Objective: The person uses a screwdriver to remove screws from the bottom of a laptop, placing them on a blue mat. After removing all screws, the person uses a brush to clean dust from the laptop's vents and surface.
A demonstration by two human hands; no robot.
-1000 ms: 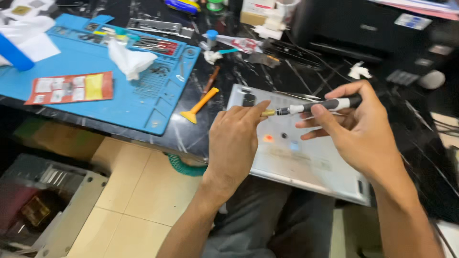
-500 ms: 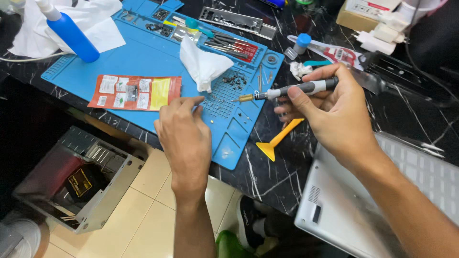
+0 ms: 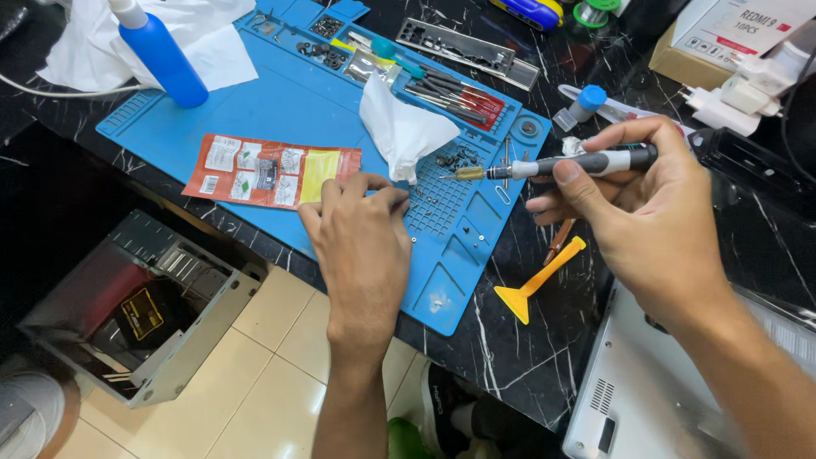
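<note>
Left hand (image 3: 364,246): fingertips pressed together on the blue mat (image 3: 255,110); whatever they pinch is too small to tell. Screws (image 3: 459,159) by the tissue (image 3: 404,129): tiny specks, count unreadable. Laptop (image 3: 646,399) cut off by bottom edge, partly hidden under right forearm. Blue bottle (image 3: 161,55) cropped at top.

The left hand (image 3: 364,246) rests in the middle of the frame, its fingers (image 3: 393,200) touching the blue mat (image 3: 255,110). At the right, the right hand (image 3: 650,217) holds a grey screwdriver (image 3: 561,164) pointing left over the mat's little squares.
</note>
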